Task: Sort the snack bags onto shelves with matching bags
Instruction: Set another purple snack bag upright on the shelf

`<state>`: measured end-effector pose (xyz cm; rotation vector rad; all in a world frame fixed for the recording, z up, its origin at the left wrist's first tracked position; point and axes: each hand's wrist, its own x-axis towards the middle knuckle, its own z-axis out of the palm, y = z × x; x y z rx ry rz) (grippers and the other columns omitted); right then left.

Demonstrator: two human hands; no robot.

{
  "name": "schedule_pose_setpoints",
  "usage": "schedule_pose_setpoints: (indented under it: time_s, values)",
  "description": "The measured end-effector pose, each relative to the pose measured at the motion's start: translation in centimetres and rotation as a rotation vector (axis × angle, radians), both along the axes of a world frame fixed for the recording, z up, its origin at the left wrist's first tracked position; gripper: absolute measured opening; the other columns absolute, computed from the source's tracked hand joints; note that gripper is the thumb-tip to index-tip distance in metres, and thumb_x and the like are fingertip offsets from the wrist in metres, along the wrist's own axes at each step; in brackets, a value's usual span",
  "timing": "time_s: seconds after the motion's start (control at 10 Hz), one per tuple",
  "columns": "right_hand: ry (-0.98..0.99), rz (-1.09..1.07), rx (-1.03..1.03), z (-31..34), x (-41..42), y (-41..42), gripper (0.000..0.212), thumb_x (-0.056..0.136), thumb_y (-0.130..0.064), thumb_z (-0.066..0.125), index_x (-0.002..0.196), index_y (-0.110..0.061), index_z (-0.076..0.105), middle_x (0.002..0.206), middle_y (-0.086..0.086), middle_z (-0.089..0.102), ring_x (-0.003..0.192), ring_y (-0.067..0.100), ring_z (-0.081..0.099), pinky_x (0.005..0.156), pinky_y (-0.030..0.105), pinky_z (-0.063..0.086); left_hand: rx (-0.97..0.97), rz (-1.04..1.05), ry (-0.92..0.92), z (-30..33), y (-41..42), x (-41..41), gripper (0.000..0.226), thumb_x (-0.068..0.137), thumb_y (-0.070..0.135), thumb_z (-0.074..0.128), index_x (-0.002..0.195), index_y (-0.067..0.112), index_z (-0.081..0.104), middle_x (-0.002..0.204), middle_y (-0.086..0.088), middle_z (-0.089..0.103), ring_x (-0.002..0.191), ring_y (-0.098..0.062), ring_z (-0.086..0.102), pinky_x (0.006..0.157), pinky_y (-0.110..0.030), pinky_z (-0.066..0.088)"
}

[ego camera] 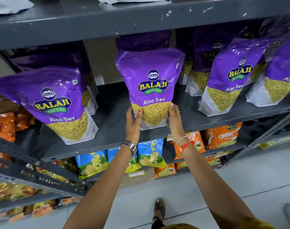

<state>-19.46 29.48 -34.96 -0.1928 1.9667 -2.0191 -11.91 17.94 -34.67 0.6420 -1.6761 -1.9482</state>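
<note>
A purple Aloo Sev bag (151,83) stands upright at the middle of the grey shelf (113,139). My left hand (133,124) grips its lower left edge, thumb on the front. My right hand (175,119) presses against its lower right side. Matching purple Aloo Sev bags stand on the same shelf: one at the left (53,103), two at the right (230,76), and more behind them in shadow.
The shelf below holds blue chip bags (151,154) and orange Crunchex bags (223,136). Orange bags (4,126) fill the rack at far left. Another grey shelf (124,19) hangs just above the purple bags. My sandalled foot (159,210) stands on the tiled floor.
</note>
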Motion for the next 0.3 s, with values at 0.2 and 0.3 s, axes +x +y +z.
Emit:
schedule_pose_setpoints:
  time_s: [0.2, 0.3]
  values:
    - [0.007, -0.015, 0.013, 0.8, -0.66, -0.06, 0.019, 0.092, -0.058, 0.036, 0.098, -0.047, 0.05, 0.114, -0.002, 0.059, 0.113, 0.019, 0.058, 0.102, 0.052, 0.049, -0.013, -0.039, -0.04, 0.4, -0.22, -0.76, 0.04, 0.091, 0.024, 0.049, 0.129, 0.024, 0.037, 0.128, 0.0, 0.051, 0.12, -0.02, 0.052, 0.104, -0.051, 0.042]
    - [0.038, -0.043, 0.014, 1.14, -0.48, 0.47, 0.018, 0.093, -0.054, 0.037, 0.105, -0.046, 0.049, 0.114, -0.003, 0.059, 0.114, 0.019, 0.057, 0.101, 0.045, 0.049, -0.106, -0.025, -0.054, 0.95, 0.46, -0.44, 0.043, 0.092, 0.025, 0.048, 0.133, 0.025, 0.034, 0.135, -0.003, 0.049, 0.123, -0.02, 0.05, 0.107, -0.046, 0.04]
